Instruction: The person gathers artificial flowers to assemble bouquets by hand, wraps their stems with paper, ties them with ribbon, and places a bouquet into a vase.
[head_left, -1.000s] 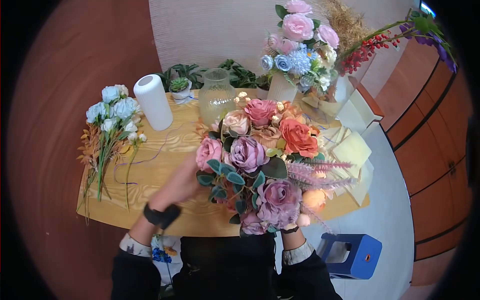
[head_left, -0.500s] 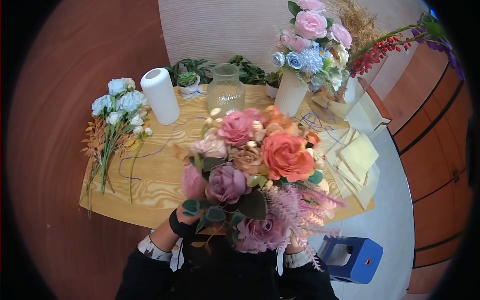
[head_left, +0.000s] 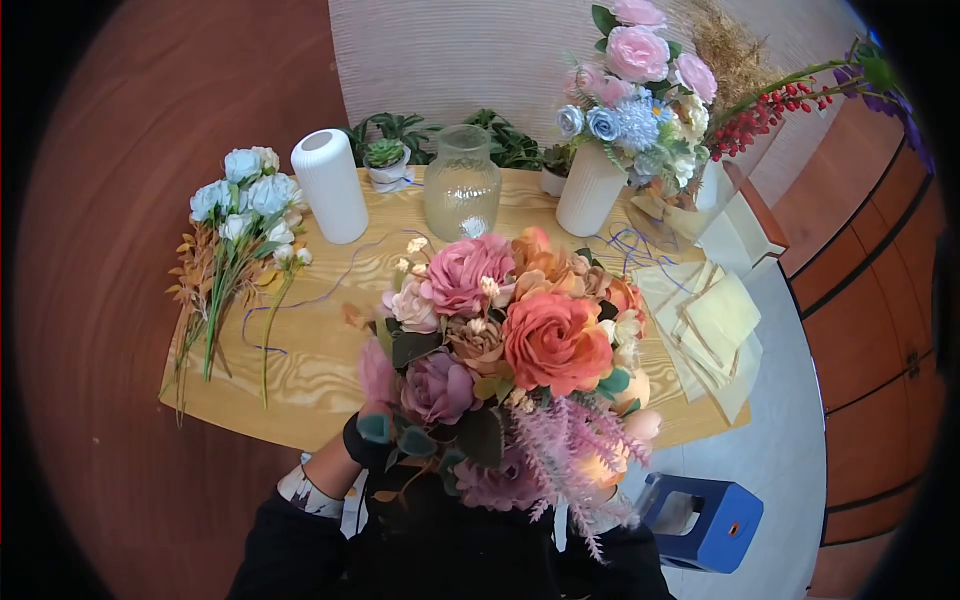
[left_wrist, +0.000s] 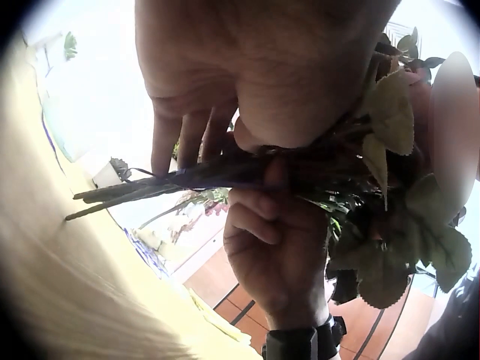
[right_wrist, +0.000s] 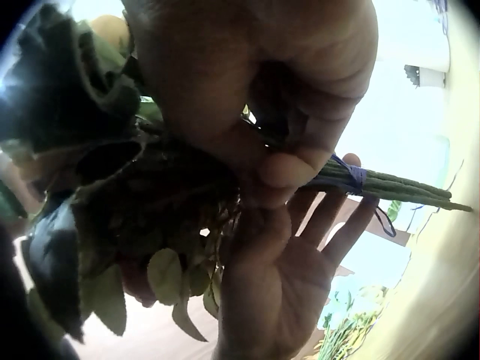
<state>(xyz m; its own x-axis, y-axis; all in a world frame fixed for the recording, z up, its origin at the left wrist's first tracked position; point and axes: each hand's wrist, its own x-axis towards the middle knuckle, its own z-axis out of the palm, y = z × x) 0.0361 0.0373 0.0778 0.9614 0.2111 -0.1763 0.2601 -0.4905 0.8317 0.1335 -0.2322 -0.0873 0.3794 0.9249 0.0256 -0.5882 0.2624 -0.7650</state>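
Observation:
A large bouquet (head_left: 555, 340) of coral, pink and mauve roses hangs over the table's front edge, its blooms hiding most of both hands in the head view. Below the blooms, my left hand (left_wrist: 255, 67) holds the stems (left_wrist: 142, 187) between thumb and fairly straight fingers. My right hand (right_wrist: 262, 82) grips the same stems just beside it, with curled fingers and thumb. A purple-blue tie (right_wrist: 356, 178) circles the stems near the left fingertips, a small loop hanging from it.
On the wooden table (head_left: 310, 385) stand a white vase (head_left: 330, 190), a glass vase (head_left: 462, 190) and a filled vase (head_left: 590, 195). Pale blue flowers (head_left: 270, 195) lie left, yellowish sheets (head_left: 720, 320) right. A blue stool (head_left: 715, 525) stands on the floor.
The bouquet has come down and closer to the body, its blooms tilting more toward the head camera. My left hand has moved from the bouquet's left side in beneath the blooms.

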